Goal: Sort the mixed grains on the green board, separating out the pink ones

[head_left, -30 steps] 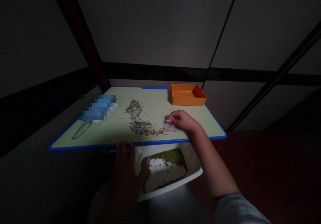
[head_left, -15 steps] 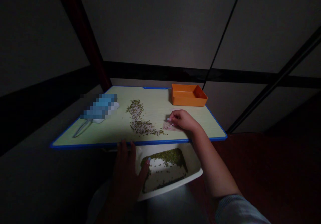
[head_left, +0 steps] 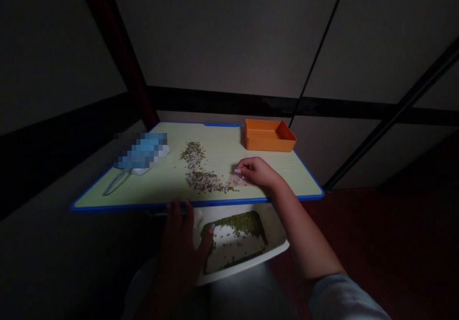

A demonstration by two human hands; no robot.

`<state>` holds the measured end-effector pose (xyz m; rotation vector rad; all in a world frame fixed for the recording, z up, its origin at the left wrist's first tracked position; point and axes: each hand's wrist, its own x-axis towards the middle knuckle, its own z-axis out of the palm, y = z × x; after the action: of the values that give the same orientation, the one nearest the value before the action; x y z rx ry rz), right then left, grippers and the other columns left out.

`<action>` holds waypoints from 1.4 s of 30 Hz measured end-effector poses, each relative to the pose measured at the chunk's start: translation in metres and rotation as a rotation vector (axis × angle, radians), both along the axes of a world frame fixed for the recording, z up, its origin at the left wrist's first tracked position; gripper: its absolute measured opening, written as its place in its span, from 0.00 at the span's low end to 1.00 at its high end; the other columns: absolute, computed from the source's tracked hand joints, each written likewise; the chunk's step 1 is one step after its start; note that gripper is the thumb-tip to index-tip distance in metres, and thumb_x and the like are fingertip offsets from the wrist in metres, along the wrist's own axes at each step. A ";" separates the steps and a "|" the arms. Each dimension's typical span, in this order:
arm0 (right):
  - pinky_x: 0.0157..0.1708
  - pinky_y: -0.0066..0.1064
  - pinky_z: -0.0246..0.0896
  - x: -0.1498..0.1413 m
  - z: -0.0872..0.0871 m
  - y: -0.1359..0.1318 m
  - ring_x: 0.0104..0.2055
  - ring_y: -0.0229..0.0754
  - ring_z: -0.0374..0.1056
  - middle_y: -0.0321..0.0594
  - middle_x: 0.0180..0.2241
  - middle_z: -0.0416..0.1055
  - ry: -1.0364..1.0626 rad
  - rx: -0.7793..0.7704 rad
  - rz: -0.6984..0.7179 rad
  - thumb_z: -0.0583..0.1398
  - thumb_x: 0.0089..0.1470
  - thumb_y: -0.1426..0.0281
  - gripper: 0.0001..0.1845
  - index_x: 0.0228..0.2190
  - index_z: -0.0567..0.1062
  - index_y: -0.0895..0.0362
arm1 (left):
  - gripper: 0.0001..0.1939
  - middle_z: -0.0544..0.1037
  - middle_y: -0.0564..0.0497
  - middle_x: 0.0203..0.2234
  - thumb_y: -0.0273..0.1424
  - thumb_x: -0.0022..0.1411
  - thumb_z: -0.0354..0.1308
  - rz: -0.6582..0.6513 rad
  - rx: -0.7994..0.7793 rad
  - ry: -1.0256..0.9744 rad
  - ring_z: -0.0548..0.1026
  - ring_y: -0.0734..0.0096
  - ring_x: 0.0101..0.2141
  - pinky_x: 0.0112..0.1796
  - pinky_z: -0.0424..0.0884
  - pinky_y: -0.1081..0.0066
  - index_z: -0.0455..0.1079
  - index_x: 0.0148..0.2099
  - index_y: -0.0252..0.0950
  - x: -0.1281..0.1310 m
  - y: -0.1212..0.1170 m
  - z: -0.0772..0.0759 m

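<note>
In the head view my right hand [head_left: 256,171] is closed in a pinch on a small, see-through pinkish plastic piece [head_left: 237,180], which lies low against the board. Just left of it, a winding trail of green beans or seeds [head_left: 202,180], mixed with paler bits, spreads over the pale yellow board [head_left: 222,143] with a blue edge. My left hand [head_left: 181,248], dark in shadow, rests at the left side of a white tray [head_left: 247,264], fingers stretched toward the board's front edge and thumb over the tray. Many green seeds [head_left: 244,222] lie inside the tray.
An orange open box [head_left: 270,143] stands at the board's back right corner. At the left lies a blurred-out blue item [head_left: 143,150] on something white, with a grey cord or handle [head_left: 116,182]. Dark wall panels rise behind the board.
My right hand has slid slightly left with the plastic piece, bringing it up against the right end of the seed trail. The left hand has hardly moved.
</note>
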<state>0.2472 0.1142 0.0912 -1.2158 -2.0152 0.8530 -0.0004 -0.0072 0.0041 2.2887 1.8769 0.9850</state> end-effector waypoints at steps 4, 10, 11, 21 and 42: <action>0.28 0.24 0.52 0.002 0.002 -0.001 0.25 0.31 0.59 0.33 0.22 0.68 -0.022 0.009 0.023 0.57 0.51 0.77 0.05 0.27 0.74 0.62 | 0.38 0.40 0.36 0.67 0.45 0.60 0.47 -0.009 0.002 -0.009 0.39 0.48 0.66 0.60 0.50 0.44 0.44 0.67 0.32 -0.001 0.000 -0.001; 0.27 0.24 0.52 0.003 0.001 -0.002 0.25 0.31 0.57 0.32 0.22 0.66 0.025 -0.059 0.041 0.57 0.50 0.78 0.05 0.26 0.74 0.62 | 0.38 0.39 0.34 0.67 0.46 0.60 0.46 -0.004 -0.023 -0.004 0.39 0.48 0.66 0.60 0.51 0.45 0.45 0.66 0.30 -0.002 -0.001 0.000; 0.27 0.24 0.52 0.004 0.001 -0.002 0.24 0.30 0.57 0.32 0.22 0.66 0.034 -0.067 0.045 0.57 0.50 0.78 0.05 0.26 0.73 0.62 | 0.38 0.39 0.34 0.67 0.46 0.60 0.46 -0.003 -0.023 -0.002 0.39 0.48 0.66 0.60 0.51 0.45 0.45 0.66 0.30 -0.001 -0.001 0.000; 0.27 0.25 0.52 0.006 0.001 -0.003 0.25 0.32 0.57 0.33 0.22 0.66 0.035 -0.038 0.030 0.58 0.50 0.76 0.05 0.25 0.73 0.61 | 0.38 0.39 0.37 0.67 0.45 0.60 0.47 -0.004 0.001 -0.018 0.39 0.49 0.66 0.61 0.50 0.46 0.44 0.66 0.32 -0.001 0.000 -0.002; 0.24 0.25 0.50 0.009 -0.002 -0.004 0.22 0.32 0.57 0.32 0.19 0.64 0.039 -0.163 0.124 0.60 0.49 0.70 0.06 0.23 0.71 0.61 | 0.38 0.41 0.33 0.67 0.45 0.60 0.47 -0.001 0.029 0.031 0.40 0.48 0.66 0.60 0.52 0.45 0.45 0.66 0.30 -0.002 0.001 -0.003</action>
<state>0.2563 0.1106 0.0891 -1.1605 -2.0386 1.1118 -0.0019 -0.0063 0.0013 2.3345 1.8856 0.9889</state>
